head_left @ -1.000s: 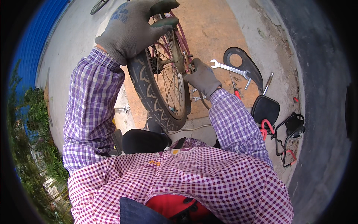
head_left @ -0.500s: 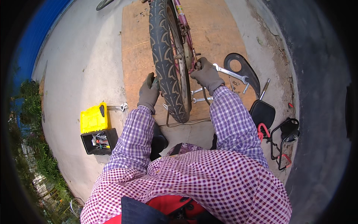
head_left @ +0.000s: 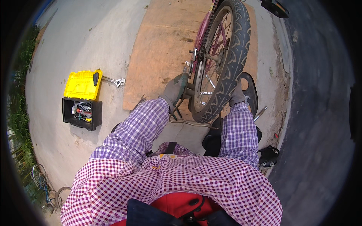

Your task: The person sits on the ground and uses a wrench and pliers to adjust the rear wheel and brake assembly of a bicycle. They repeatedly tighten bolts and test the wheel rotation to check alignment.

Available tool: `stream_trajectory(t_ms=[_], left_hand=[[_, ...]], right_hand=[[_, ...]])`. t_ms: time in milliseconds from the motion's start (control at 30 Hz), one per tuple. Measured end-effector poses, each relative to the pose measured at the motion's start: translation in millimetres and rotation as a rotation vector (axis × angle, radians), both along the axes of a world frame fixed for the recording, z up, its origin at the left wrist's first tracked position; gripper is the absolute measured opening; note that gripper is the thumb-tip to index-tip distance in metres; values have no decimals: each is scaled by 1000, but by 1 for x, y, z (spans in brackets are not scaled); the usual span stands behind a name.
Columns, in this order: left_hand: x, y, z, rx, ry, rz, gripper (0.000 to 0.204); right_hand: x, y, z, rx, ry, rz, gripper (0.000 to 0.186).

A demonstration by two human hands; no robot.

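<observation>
In front of me stands a bicycle with a pink frame [head_left: 205, 28]; its wheel with a black patterned tyre [head_left: 238, 49] leans up and to the right. My left hand [head_left: 174, 90], in a grey glove, is at the left of the wheel beside a small spring [head_left: 185, 69]. Its fingers curl round a dark part at the frame's end, whose kind I cannot make out. My right hand [head_left: 236, 95], also gloved, is at the tyre's right side; the tyre hides its fingers. Below the wheel lies a bent metal tube [head_left: 194, 123].
A black toolbox [head_left: 97, 116] with an open yellow lid [head_left: 81, 84] holds several tools at the left, an adjustable wrench [head_left: 117, 81] beside it. The bicycle stands over a plywood board [head_left: 151, 49]. A black curved guard [head_left: 250, 90] lies to the right, near the dark wall [head_left: 313, 124].
The wheel has swung to the right and tilted, so the frame now shows on its left. My left hand has moved to the frame's end, my right hand behind the tyre. The view has shifted.
</observation>
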State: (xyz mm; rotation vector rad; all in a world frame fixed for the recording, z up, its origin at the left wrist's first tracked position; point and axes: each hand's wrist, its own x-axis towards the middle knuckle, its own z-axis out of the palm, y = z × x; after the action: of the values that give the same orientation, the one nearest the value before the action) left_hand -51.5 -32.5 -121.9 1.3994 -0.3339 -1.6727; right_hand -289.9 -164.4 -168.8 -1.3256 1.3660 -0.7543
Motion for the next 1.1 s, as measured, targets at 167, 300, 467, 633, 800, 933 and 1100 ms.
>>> stream_trajectory(t_ms=[167, 300, 467, 633, 800, 933, 1100], left_hand=[[-9, -1, 21, -80, -355, -12, 67], [-7, 0, 24, -78, -382, -80, 64], [-9, 4, 4, -52, -425, -86, 55], [-9, 7, -18, -56, -470, -78, 56], [-10, 3, -33, -64, -618, -149, 72], [-8, -3, -29, -77, -626, -195, 64], [-8, -7, -22, -60, -657, -221, 52]], right_hand=[[-11, -1, -11, 35, 29, 13, 32], [-10, 0, -7, 33, 67, 59, 34], [-15, -2, -7, -6, 128, 121, 36], [-19, 0, -10, -12, 140, 144, 39], [-20, 3, -6, 2, 133, 144, 43], [-18, 3, -3, 12, 130, 142, 47], [-12, 1, -1, 19, 122, 150, 53]])
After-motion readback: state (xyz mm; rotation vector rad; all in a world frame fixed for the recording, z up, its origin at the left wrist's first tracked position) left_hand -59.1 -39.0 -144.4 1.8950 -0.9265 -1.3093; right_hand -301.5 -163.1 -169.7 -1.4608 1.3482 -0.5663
